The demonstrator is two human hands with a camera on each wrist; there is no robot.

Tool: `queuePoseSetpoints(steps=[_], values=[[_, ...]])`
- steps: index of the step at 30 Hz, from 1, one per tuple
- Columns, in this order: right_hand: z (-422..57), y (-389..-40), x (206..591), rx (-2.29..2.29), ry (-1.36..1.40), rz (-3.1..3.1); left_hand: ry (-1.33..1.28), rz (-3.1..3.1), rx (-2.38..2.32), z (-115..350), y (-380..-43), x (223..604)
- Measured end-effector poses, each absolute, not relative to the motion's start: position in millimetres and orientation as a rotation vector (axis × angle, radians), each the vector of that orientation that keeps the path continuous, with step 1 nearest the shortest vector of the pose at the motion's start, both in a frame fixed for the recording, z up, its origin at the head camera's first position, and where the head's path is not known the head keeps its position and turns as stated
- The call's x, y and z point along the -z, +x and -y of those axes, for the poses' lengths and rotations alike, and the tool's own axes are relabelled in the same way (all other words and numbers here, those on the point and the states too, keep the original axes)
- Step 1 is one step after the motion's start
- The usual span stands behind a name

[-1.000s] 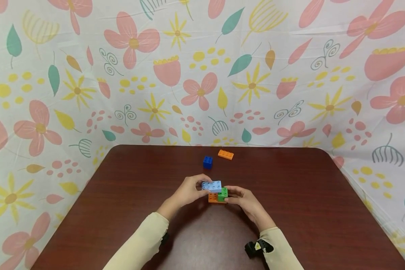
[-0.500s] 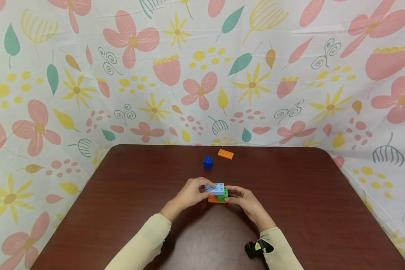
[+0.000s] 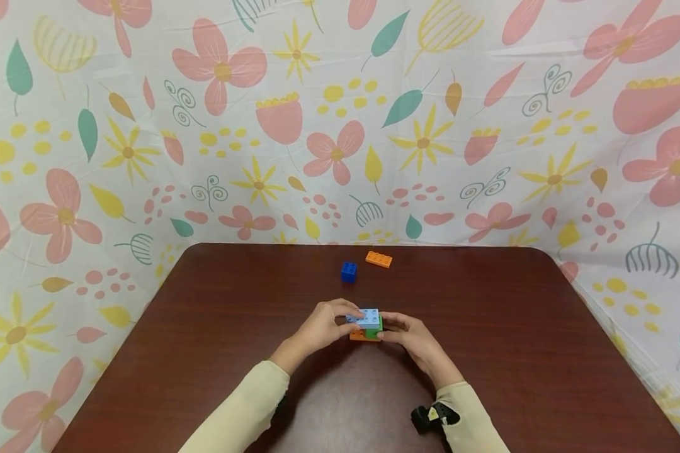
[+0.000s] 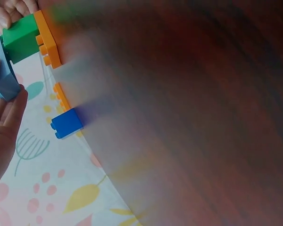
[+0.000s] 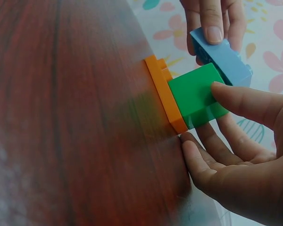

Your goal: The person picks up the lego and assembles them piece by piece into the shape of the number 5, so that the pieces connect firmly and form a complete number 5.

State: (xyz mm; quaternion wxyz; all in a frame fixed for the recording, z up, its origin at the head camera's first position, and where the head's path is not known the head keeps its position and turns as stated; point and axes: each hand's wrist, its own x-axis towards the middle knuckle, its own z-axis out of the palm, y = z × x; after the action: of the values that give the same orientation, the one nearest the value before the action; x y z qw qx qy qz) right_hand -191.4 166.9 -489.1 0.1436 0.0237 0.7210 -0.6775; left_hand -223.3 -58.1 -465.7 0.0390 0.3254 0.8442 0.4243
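My left hand pinches a light blue toy building brick between thumb and fingers. It sits over a green brick, overhanging to the left. In the right wrist view the light blue brick is slightly tilted against the green one; whether they are fully pressed together I cannot tell. Beneath, the green brick stands on one end of a flat orange brick that lies on the table, its other studs bare. My right hand grips the green brick from the right, thumb on the near face.
Beyond the hands, a dark blue brick stands on the dark wooden table. A second flat orange brick lies near the far edge. Behind the table hangs a flower-patterned cloth.
The left hand has brought the light blue brick right and down onto the green brick, covering more of its top. My right hand has stayed in place.
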Motion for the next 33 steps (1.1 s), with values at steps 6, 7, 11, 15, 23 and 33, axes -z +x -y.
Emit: queuePoseSetpoints(steps=[6,7,11,15,23,33], values=[[-167.1,-192.3,489.9,1.957,0.066,-2.082,1.04,-2.596,-1.264,56.4,-223.4,463.9],[-167.1,-192.9,490.1,1.961,0.07,-2.079,1.042,-2.594,-1.261,55.9,-223.3,463.3],[-167.1,-193.5,491.1,1.961,0.074,-2.076,1.035,-2.587,-1.241,54.8,-223.7,462.4],[-167.4,-193.7,492.5,1.956,0.079,-2.083,1.035,-2.589,-1.208,54.1,-223.9,461.5],[-167.6,-194.1,492.3,1.957,0.075,-2.087,1.064,-2.627,-1.084,51.9,-225.9,455.7],[-167.2,-193.8,491.9,1.956,0.067,-2.083,1.111,-2.688,-0.943,51.5,-223.4,451.3]])
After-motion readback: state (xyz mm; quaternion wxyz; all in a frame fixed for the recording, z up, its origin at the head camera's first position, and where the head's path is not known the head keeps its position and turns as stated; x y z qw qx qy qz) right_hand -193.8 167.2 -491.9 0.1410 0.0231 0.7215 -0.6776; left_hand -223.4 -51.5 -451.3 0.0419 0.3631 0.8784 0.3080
